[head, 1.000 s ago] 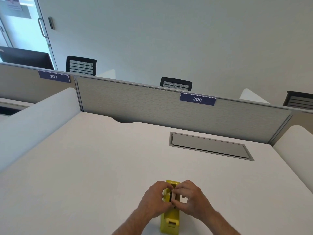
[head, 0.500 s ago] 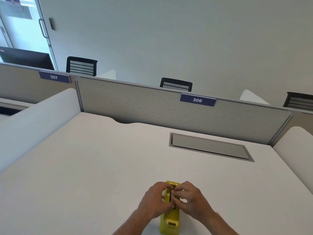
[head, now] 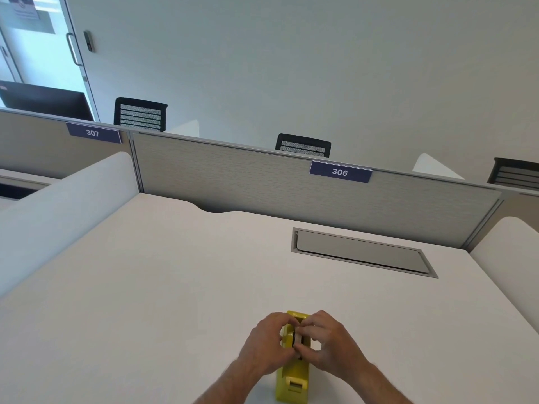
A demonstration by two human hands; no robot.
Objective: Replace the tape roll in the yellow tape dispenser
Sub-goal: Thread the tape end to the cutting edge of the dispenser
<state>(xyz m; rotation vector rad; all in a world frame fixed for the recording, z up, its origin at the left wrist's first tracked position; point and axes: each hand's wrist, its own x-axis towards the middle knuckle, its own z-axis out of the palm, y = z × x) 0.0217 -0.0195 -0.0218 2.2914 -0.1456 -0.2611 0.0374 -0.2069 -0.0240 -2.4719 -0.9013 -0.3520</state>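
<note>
One yellow dispenser [head: 292, 383] sits on the desk [head: 175, 287] between both hands, its cutter end toward the person. One tape roll [head: 298, 338], white with a dark core, is in the dispenser's slot, mostly hidden by fingers. Left hand [head: 268, 344] is curled against the dispenser's left side, fingertips at the roll. Right hand [head: 329, 344] is curled on the right side, thumb and fingers pinching the roll. Whether the roll is seated or lifted, cannot tell.

One closed cable hatch [head: 361, 252] is set into the desk, well ahead and right of the hands. Desk is bare around the hands on both sides. One grey partition [head: 233, 176] closes off the far edge, with two number tags, 306 [head: 340, 172] and 307 [head: 92, 132]. White side dividers stand left [head: 58, 205] and right [head: 510, 252]. Three black chair backs show beyond the partition.
</note>
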